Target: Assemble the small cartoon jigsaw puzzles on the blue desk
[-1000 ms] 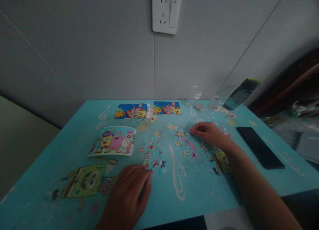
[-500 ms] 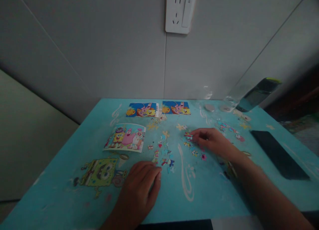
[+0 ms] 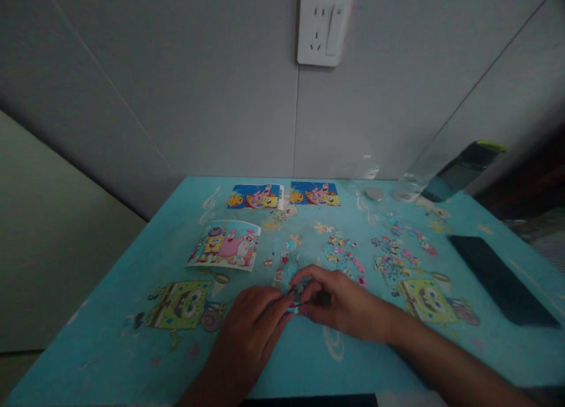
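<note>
Near the front middle of the table, my left hand (image 3: 253,330) and my right hand (image 3: 338,301) meet at the fingertips. Between them shows a small jigsaw puzzle piece (image 3: 293,309), red and pale blue, partly hidden by the fingers. My right thumb and index finger pinch it, and my left fingers close against its left side. Just beyond the hands lies a loose group of puzzle pieces (image 3: 286,259), partly covered by my right hand. A second group of pieces (image 3: 334,245) lies behind the right hand.
A picture sheet (image 3: 227,245) lies at left, with two blue cartoon cards (image 3: 255,196) (image 3: 314,193) along the back. More puzzle pieces (image 3: 395,257) are scattered at right, beside a dark flat slab (image 3: 501,280). A clear bottle-like container (image 3: 459,172) stands back right, against the wall.
My right hand has moved left and nearer, from the right-hand group of pieces to my left fingertips, bringing a puzzle piece. The left hand has stayed nearly in place. The view has shifted slightly.
</note>
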A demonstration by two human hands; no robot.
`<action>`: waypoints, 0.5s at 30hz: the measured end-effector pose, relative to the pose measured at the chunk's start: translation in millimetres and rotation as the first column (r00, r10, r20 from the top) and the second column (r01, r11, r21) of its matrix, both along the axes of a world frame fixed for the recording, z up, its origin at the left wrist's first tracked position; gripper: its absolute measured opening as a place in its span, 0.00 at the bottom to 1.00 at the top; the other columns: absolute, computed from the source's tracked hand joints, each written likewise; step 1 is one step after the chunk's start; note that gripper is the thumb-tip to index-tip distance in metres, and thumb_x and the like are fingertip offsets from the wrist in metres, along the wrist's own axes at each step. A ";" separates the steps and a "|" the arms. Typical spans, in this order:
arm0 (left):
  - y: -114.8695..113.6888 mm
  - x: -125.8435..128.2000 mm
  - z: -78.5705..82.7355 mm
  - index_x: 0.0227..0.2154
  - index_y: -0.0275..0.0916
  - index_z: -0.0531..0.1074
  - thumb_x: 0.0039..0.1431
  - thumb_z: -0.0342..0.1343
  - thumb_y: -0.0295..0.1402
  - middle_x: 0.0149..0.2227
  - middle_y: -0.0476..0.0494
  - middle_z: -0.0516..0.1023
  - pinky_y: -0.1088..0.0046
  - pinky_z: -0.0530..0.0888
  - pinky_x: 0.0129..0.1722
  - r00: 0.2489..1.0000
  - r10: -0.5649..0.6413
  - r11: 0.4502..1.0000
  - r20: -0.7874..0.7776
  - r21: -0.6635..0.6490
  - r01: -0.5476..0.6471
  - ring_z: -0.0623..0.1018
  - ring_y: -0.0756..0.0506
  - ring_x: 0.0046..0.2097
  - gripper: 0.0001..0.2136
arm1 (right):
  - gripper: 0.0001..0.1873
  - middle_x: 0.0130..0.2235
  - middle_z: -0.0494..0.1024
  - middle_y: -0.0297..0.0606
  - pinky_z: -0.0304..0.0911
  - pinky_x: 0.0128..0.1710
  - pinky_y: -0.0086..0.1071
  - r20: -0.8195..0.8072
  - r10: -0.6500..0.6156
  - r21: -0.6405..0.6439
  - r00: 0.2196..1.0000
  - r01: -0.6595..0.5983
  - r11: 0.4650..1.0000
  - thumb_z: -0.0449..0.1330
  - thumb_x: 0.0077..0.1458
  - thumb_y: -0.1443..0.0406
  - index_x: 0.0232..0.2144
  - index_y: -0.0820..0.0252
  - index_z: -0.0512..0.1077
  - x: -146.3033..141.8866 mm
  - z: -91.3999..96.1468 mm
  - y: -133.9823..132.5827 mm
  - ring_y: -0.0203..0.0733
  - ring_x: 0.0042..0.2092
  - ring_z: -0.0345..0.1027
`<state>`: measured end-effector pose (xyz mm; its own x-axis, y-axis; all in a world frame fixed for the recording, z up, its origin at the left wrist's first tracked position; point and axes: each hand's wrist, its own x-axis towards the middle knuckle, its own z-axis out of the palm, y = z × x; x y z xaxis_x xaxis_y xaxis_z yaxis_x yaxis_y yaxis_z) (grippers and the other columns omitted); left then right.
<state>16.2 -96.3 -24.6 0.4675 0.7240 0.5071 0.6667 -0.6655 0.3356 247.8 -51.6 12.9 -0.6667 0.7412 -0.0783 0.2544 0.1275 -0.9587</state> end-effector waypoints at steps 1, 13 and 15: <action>0.8 -2.3 -2.5 0.51 0.43 0.73 0.69 0.55 0.30 0.46 0.44 0.77 0.62 0.74 0.51 1.000 0.014 1.000 -0.013 0.001 -0.014 0.77 0.44 0.48 0.10 | 0.19 0.36 0.80 0.30 0.64 0.32 0.28 -0.004 0.011 0.010 1.000 -0.011 1.000 0.63 0.61 0.63 0.53 0.52 0.67 0.2 0.8 0.4 0.34 0.33 0.71; 21.2 -33.5 -36.5 0.45 0.40 0.72 0.67 0.52 0.41 0.46 0.35 0.77 0.54 0.73 0.46 0.910 0.405 0.899 -0.090 0.221 -0.378 0.77 0.37 0.43 0.12 | 0.10 0.40 0.82 0.42 0.63 0.46 0.36 0.448 -0.706 0.671 0.548 0.316 0.671 0.57 0.64 0.62 0.41 0.56 0.79 89.1 20.3 51.0 0.45 0.44 0.73; 21.7 -35.1 -38.7 0.45 0.40 0.72 0.67 0.51 0.41 0.47 0.34 0.77 0.54 0.73 0.45 0.902 0.415 0.894 -0.116 0.237 -0.381 0.76 0.36 0.43 0.12 | 0.10 0.42 0.82 0.42 0.63 0.46 0.35 0.523 -0.799 0.688 0.297 0.406 0.602 0.58 0.63 0.62 0.42 0.54 0.79 117.4 19.1 59.2 0.47 0.46 0.73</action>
